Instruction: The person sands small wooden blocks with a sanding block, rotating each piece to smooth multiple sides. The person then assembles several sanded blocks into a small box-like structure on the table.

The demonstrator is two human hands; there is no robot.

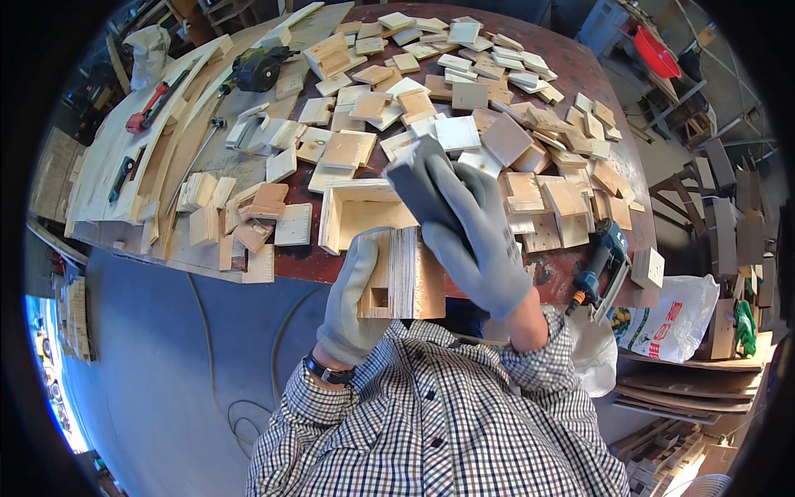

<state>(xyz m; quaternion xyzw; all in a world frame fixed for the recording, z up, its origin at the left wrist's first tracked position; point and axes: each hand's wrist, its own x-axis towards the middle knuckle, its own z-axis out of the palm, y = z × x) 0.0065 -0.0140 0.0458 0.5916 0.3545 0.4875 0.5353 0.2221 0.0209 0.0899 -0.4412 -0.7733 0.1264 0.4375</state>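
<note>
Both my hands wear grey work gloves. My left hand (349, 302) is wrapped round the left side of a pale wooden block (404, 277) with layered plywood edges and a small square notch low on its face. In my right hand (480, 236) is a dark grey rectangular block (422, 186), which looks like a sanding block, held tilted just above the upper end of the wooden block. Whether the two touch I cannot tell. Right behind them, at the table's front edge, stands an open wooden box (330, 222), partly hidden by my hands.
Many small wooden pieces (348, 151) cover the dark red table (300, 263). A nail gun (598, 265) lies at its right front corner. Long boards (124, 153) and a red-handled tool (147, 106) lie at left. White plastic bags (675, 319) are at lower right; a cable (203, 331) crosses the floor.
</note>
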